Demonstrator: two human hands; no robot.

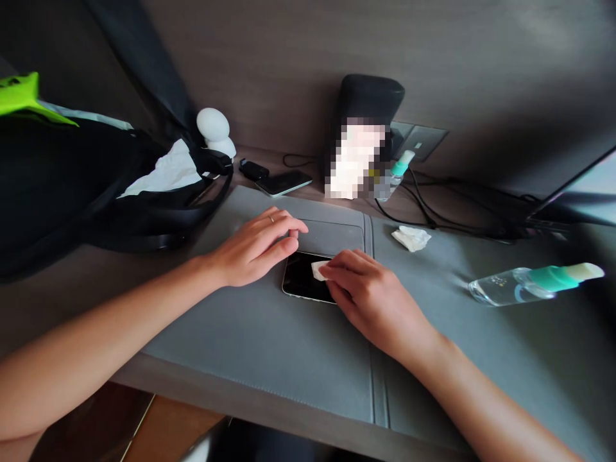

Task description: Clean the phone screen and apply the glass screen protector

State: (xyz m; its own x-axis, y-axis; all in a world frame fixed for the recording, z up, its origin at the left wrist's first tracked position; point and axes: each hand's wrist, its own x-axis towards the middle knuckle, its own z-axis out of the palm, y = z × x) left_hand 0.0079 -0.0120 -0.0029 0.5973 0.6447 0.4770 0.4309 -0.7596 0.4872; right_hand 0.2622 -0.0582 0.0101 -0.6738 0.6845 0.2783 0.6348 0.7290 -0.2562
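A dark-screened phone is laid flat on a grey desk mat, and its right part is covered by the right hand. In the grip of that hand a small folded piece of white tissue is pinched between thumb and fingers, and is held at the middle of the screen. The left hand is held palm down just beside the phone's upper left corner; its grip is loosely spread, with nothing held in it. Whether the phone is touched by its thumb cannot be told.

The mat is spread over a brown desk. To the right of the hands, a crumpled tissue and a clear spray bottle with a green collar, tipped on its side, can be seen. Behind the mat, another phone is placed near a small black object and a round white device. A second bottle is stood near black cables, below a socket plate set in the grey-brown wall. The left side is filled by a black bag.
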